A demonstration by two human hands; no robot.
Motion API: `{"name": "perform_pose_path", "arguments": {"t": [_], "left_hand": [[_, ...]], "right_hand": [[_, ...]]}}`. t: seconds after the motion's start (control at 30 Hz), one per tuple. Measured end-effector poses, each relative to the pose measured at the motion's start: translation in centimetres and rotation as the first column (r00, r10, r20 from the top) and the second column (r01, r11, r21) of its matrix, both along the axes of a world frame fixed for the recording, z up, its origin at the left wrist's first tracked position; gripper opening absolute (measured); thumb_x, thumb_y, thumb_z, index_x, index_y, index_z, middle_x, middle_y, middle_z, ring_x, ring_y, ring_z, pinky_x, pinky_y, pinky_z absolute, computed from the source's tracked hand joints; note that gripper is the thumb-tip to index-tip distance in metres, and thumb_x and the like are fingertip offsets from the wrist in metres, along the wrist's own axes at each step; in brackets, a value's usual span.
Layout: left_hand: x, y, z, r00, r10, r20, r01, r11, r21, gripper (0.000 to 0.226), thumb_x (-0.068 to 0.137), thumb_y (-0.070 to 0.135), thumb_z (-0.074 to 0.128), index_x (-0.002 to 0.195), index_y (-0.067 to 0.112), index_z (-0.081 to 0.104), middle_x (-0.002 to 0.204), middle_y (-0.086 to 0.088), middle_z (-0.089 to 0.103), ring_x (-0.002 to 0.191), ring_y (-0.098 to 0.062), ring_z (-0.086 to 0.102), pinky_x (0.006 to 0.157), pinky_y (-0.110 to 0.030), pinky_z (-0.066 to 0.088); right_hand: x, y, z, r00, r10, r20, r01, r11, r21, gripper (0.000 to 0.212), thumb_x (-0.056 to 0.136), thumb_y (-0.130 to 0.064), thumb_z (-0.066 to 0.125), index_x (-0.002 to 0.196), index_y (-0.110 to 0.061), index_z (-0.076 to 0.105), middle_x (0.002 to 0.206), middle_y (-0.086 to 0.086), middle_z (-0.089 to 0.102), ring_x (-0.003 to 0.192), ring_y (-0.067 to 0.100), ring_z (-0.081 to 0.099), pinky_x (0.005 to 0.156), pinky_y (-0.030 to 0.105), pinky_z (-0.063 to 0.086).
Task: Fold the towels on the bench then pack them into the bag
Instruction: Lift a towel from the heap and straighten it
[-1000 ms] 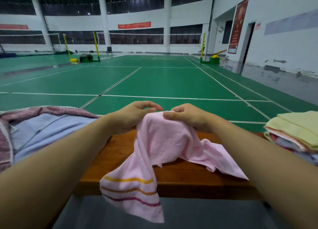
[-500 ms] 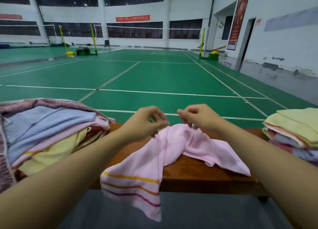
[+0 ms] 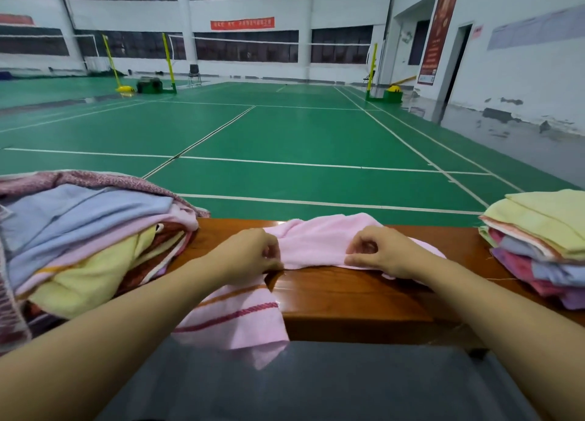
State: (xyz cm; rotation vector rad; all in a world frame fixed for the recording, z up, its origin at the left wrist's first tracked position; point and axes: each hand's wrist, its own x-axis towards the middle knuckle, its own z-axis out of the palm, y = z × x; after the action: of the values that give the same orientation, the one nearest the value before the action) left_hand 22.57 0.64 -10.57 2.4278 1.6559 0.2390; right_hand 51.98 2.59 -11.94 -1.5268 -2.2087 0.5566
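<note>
While both hands pinch pink towel (image 3: 319, 243) edge on bench (image 3: 348, 291), left hand (image 3: 253, 256) and right hand (image 3: 378, 253): pull edge taut, square corners before folding, imo.

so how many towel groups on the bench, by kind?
Loose pink towel held by left hand and right hand: 1
Messy towel heap: 1
Neat towel stack: 1
Total: 3, all on the bench.

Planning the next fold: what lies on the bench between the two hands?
Head view: only the pink towel, bunched on the bench between the left hand and right hand, both pinching it.
</note>
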Motion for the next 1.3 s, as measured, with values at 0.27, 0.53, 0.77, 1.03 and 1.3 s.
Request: {"name": "perform_pose_path", "arguments": {"t": [0.27, 0.53, 0.77, 1.03, 1.3], "left_hand": [[-0.7, 1.7, 3.6, 0.9, 0.11, 0.421, -0.079, 0.993, -0.091, 0.046, 0.106, 0.035, 0.048, 0.101, -0.009, 0.063, 0.081, -0.011, 0.057, 0.073, -0.019, 0.048, 0.071, -0.033, 0.042], [-0.1, 2.6, 7.9, 0.591, 0.095, 0.801, -0.048, 0.995, -0.082, 0.01, 0.104, 0.017, 0.055, 0.096, 0.018, 0.061, 0.073, -0.007, 0.058, 0.066, -0.018, 0.05, 0.067, -0.033, 0.046], [-0.2, 0.4, 12.5, 0.57, 0.202, 0.797, 0.072, 0.953, -0.293, 0.029, 0.098, 0.04, 0.062, 0.107, 0.013, 0.071, 0.091, -0.005, 0.075, 0.074, -0.016, 0.07, 0.064, -0.025, 0.057], [-5.8, -0.4, 12.3, 0.828, 0.171, 0.534, 0.03, 0.937, -0.348, 0.065, 0.072, 0.063, 0.08, 0.095, 0.002, 0.078, 0.099, -0.018, 0.077, 0.088, -0.029, 0.073, 0.09, -0.046, 0.059], [-7.5, 2.0, 12.3, 0.884, 0.222, 0.412, -0.233, 0.972, -0.023, 0.067, 0.073, 0.072, 0.067, 0.08, 0.006, 0.07, 0.069, -0.008, 0.067, 0.059, -0.019, 0.056, 0.059, -0.031, 0.043]], "right_hand": [[-0.3, 0.3, 2.4, 0.966, -0.014, -0.26, 0.022, 0.999, 0.026, 0.021, 0.1, -0.039, 0.059, 0.097, -0.019, 0.066, 0.078, -0.002, 0.063, 0.065, 0.011, 0.051, 0.066, 0.029, 0.043], [-1.3, -0.7, 7.0, 0.956, 0.066, -0.286, -0.059, 0.998, 0.032, 0.036, 0.084, -0.055, 0.07, 0.094, -0.021, 0.069, 0.076, -0.006, 0.067, 0.063, -0.002, 0.056, 0.064, 0.016, 0.041], [0.3, -0.6, 10.7, 0.92, 0.037, -0.391, -0.046, 0.999, -0.012, 0.048, 0.074, -0.057, 0.079, 0.066, -0.016, 0.056, 0.063, 0.003, 0.044, 0.057, 0.014, 0.039, 0.053, 0.03, 0.027], [5.1, -1.0, 12.3, 0.896, -0.146, -0.42, 0.042, 0.968, -0.247, 0.065, 0.054, -0.067, 0.088, 0.081, -0.009, 0.074, 0.077, 0.011, 0.069, 0.065, 0.023, 0.064, 0.063, 0.032, 0.051], [6.6, 1.0, 12.2, 0.976, -0.218, 0.005, 0.216, 0.972, 0.096, 0.031, 0.093, -0.051, 0.065, 0.079, -0.025, 0.075, 0.079, -0.008, 0.07, 0.077, 0.014, 0.063, 0.067, 0.029, 0.045]]}}
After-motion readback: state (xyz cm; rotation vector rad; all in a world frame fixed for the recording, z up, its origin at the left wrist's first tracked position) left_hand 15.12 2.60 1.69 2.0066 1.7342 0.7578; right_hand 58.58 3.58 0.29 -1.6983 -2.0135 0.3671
